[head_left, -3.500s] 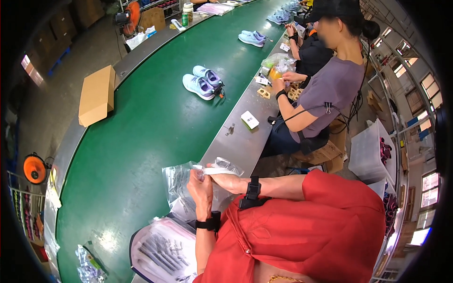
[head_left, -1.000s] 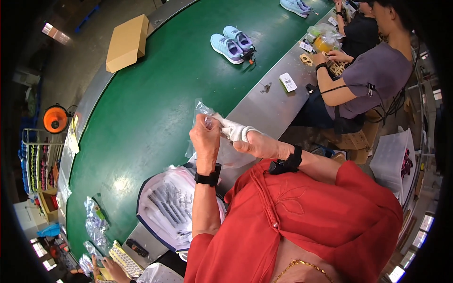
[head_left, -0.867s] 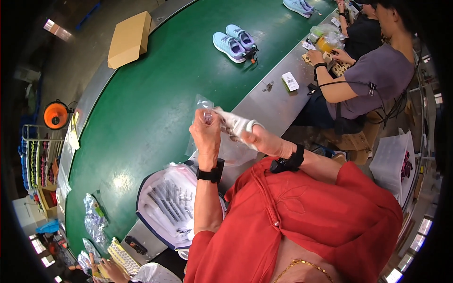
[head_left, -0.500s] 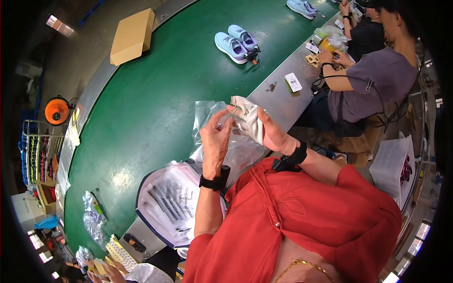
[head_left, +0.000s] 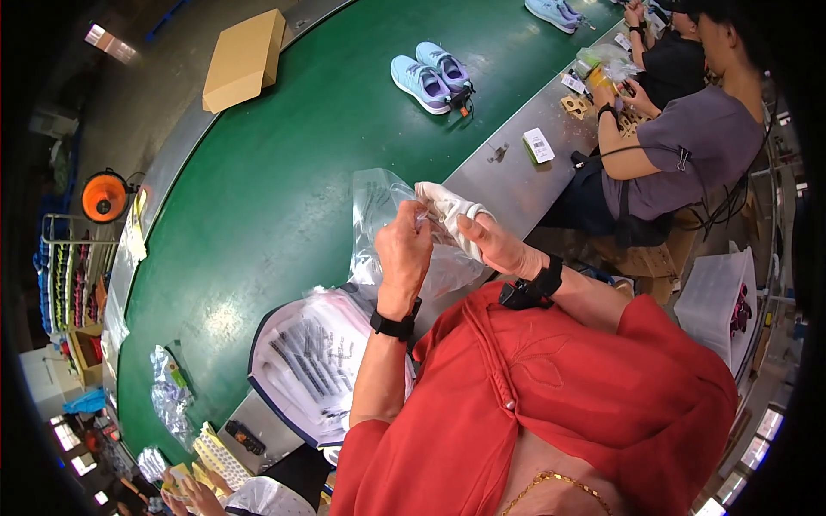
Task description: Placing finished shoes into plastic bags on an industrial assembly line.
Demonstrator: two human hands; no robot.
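Note:
My left hand [head_left: 403, 258] is closed, its fingers curled on the edge of a clear plastic bag [head_left: 372, 193] in front of my chest. Beside it, my right hand [head_left: 503, 248] holds a rumpled cream-white cloth [head_left: 446, 206], thumb on the near side and the other fingers mostly hidden by the fabric. The cloth touches the bag, and part of it lies behind clear film. More of the bag hangs below my hands. To the left of my forearm, a dark-rimmed container [head_left: 258, 378] holds a stack of printed clear bags [head_left: 314, 357].
A pair of light-blue shoes [head_left: 430, 79] stands on the green belt [head_left: 258, 198]. An open cardboard box [head_left: 245, 60] rests at the far edge. A white tag stack [head_left: 539, 144] lies on the metal ledge. Co-workers [head_left: 688, 155] sit at right; another person's hands [head_left: 196, 494] show at lower left.
My left fingers have curled from a loose pinch into a tighter grip, and the bag's upper part has risen. The cloth has tilted slightly. At right, the co-worker's arms have shifted.

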